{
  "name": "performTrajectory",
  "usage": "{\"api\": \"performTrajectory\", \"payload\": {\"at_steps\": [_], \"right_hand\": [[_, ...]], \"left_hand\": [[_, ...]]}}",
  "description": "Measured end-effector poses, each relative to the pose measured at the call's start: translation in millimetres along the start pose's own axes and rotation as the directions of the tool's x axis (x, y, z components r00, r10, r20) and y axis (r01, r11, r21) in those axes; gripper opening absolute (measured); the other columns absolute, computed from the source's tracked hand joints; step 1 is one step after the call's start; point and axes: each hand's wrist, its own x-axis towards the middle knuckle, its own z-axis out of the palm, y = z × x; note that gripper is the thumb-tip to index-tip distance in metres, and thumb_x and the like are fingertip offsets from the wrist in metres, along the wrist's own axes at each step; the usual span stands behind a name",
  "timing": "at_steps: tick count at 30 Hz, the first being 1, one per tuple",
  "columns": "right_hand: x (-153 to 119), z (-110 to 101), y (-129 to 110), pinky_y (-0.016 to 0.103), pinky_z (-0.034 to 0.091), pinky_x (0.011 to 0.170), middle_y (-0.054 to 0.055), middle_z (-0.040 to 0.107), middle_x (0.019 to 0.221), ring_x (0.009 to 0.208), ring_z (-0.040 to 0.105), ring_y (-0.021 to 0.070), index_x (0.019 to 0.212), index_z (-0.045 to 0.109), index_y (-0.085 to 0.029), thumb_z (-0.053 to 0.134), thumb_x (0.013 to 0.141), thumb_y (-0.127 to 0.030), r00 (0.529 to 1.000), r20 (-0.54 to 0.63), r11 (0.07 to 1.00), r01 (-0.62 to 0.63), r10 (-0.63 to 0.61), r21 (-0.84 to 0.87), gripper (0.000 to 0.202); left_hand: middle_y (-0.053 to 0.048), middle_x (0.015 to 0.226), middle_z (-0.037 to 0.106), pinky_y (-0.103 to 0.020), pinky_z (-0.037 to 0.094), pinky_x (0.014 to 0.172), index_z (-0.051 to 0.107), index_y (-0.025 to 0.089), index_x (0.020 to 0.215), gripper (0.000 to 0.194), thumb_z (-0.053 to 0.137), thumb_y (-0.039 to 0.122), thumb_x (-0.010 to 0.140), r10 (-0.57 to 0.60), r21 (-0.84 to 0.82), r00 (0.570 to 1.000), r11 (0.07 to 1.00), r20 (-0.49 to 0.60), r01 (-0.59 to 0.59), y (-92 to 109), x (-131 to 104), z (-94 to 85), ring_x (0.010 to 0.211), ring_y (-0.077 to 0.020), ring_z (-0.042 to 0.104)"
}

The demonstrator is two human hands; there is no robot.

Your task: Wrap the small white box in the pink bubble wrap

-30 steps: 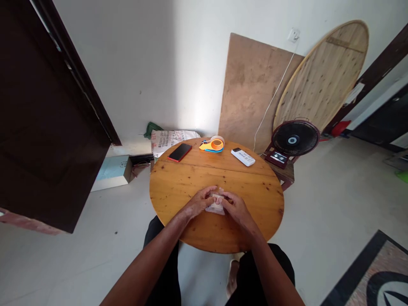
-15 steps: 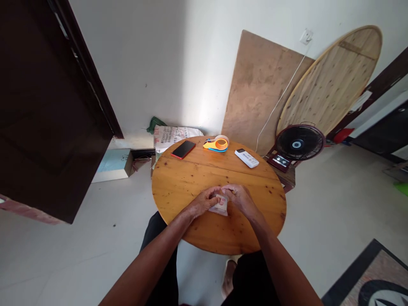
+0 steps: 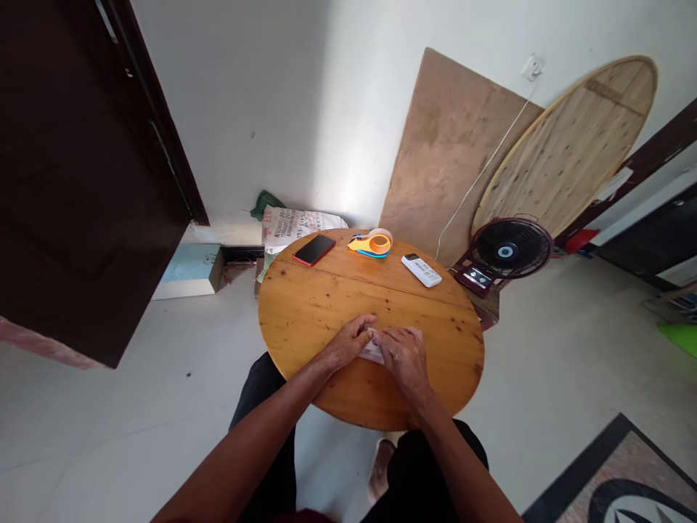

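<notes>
A small clear box-like packet (image 3: 372,354), whitish with a pink print, lies low over the near middle of the round wooden table (image 3: 305,305). My left hand (image 3: 350,341) grips its left side, thumb on top and fingers curled beyond its far edge. From the right, my right hand (image 3: 404,354) bends over the packet, its fingertips meeting the left thumb at the top. Much of the packet is hidden beneath the right fingers, and a pale bit (image 3: 414,333) shows by the right knuckles.
Along the table's far side lie a black-faced phone (image 3: 314,250) with a red edge, an orange and blue tape dispenser (image 3: 371,244) and a white remote control (image 3: 421,270). A dark fan (image 3: 505,251) stands beyond the right edge. A printed sack (image 3: 299,224) sits behind the table.
My right hand has turned and come down over the packet, moving left and covering its right part. My left hand keeps its hold. The view has shifted slightly.
</notes>
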Motion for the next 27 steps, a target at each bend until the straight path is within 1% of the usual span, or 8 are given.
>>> {"api": "performTrajectory", "payload": {"at_steps": [5, 9, 12, 15, 18, 21, 24, 27], "right_hand": [[-24.5, 9.9, -8.9, 0.044, 0.02, 0.102, 0.008, 0.065, 0.119, 0.114, 0.053, 0.0222, 0.117, 0.06, -0.022, 0.043, 0.094, -0.018, 0.996, -0.034, 0.991, 0.073, -0.077, -0.11, 0.029], [-36.7, 20.8, -4.9, 0.047, 0.019, 0.104, 0.009, 0.059, 0.129, 0.124, 0.046, 0.0234, 0.129, 0.051, -0.021, 0.04, 0.094, -0.012, 0.994, -0.06, 0.983, 0.084, -0.095, -0.163, 0.038], [-36.3, 25.0, -1.7, 0.045, 0.023, 0.102, 0.008, 0.061, 0.126, 0.122, 0.047, 0.0229, 0.127, 0.053, -0.024, 0.042, 0.093, -0.013, 0.994, -0.08, 0.987, 0.059, -0.072, -0.148, 0.037], [-38.1, 21.7, -6.2, 0.043, 0.025, 0.101, 0.006, 0.063, 0.122, 0.121, 0.048, 0.0229, 0.121, 0.058, -0.025, 0.044, 0.092, -0.014, 0.993, -0.1, 0.992, 0.043, -0.056, -0.12, 0.034], [-49.3, 15.1, -14.1, 0.042, 0.025, 0.102, 0.005, 0.065, 0.119, 0.121, 0.048, 0.0223, 0.113, 0.062, -0.024, 0.045, 0.09, -0.013, 0.989, -0.135, 0.996, 0.045, -0.055, -0.071, 0.03], [-59.8, 9.9, -14.3, 0.04, 0.03, 0.098, 0.007, 0.063, 0.119, 0.118, 0.049, 0.0228, 0.108, 0.064, -0.023, 0.045, 0.089, -0.015, 0.981, -0.192, 0.999, -0.023, 0.017, -0.029, 0.028], [-57.8, 7.3, -6.3, 0.039, 0.034, 0.092, 0.009, 0.061, 0.121, 0.113, 0.051, 0.0236, 0.11, 0.063, -0.023, 0.043, 0.09, -0.017, 0.976, -0.206, 0.996, -0.081, 0.072, -0.034, 0.029], [-46.3, 6.0, 0.1, 0.041, 0.035, 0.091, 0.012, 0.055, 0.128, 0.113, 0.049, 0.0262, 0.123, 0.057, -0.021, 0.044, 0.09, -0.024, 0.984, -0.166, 0.994, -0.081, 0.066, -0.079, 0.035]], "left_hand": [[-0.008, 0.102, 0.062, -0.034, 0.044, 0.09, 0.05, 0.014, 0.122, 0.04, 0.051, 0.026, 0.083, 0.015, 0.003, 0.999, 1.0, -0.045, -0.015, -0.4, -1.2, 5.3, 0.095, -0.0187, 0.057], [-0.008, 0.105, 0.062, -0.033, 0.043, 0.093, 0.049, 0.014, 0.122, 0.041, 0.053, 0.025, 0.082, 0.042, -0.049, 0.998, 0.998, -0.051, -0.044, -0.9, -1.1, 7.7, 0.097, -0.0177, 0.058], [-0.007, 0.103, 0.063, -0.031, 0.044, 0.089, 0.05, 0.015, 0.122, 0.042, 0.054, 0.026, 0.081, 0.04, -0.06, 0.997, 0.997, -0.069, -0.044, -2.6, -0.3, 8.9, 0.093, -0.0169, 0.058], [-0.006, 0.1, 0.063, -0.029, 0.045, 0.084, 0.051, 0.015, 0.121, 0.043, 0.055, 0.028, 0.08, 0.042, -0.067, 0.995, 0.997, -0.086, -0.048, -5.1, 0.5, 10.2, 0.088, -0.0159, 0.057], [-0.005, 0.099, 0.063, -0.028, 0.046, 0.078, 0.052, 0.015, 0.119, 0.042, 0.056, 0.028, 0.079, 0.031, -0.08, 0.996, 0.996, -0.082, -0.037, -7.1, 0.8, 11.0, 0.082, -0.0144, 0.057], [-0.005, 0.099, 0.063, -0.025, 0.046, 0.075, 0.052, 0.014, 0.119, 0.041, 0.056, 0.027, 0.08, 0.032, -0.093, 0.996, 0.995, -0.08, -0.04, -7.9, 0.5, 11.3, 0.08, -0.0133, 0.058], [-0.005, 0.099, 0.063, -0.024, 0.046, 0.073, 0.052, 0.015, 0.12, 0.041, 0.055, 0.027, 0.081, 0.039, -0.093, 0.995, 0.995, -0.089, -0.047, -8.1, -0.2, 11.6, 0.081, -0.0129, 0.058], [-0.005, 0.098, 0.063, -0.025, 0.047, 0.076, 0.053, 0.015, 0.12, 0.041, 0.056, 0.027, 0.081, 0.048, -0.083, 0.994, 0.995, -0.103, -0.056, -9.5, -0.3, 11.7, 0.081, -0.0131, 0.059]]}}
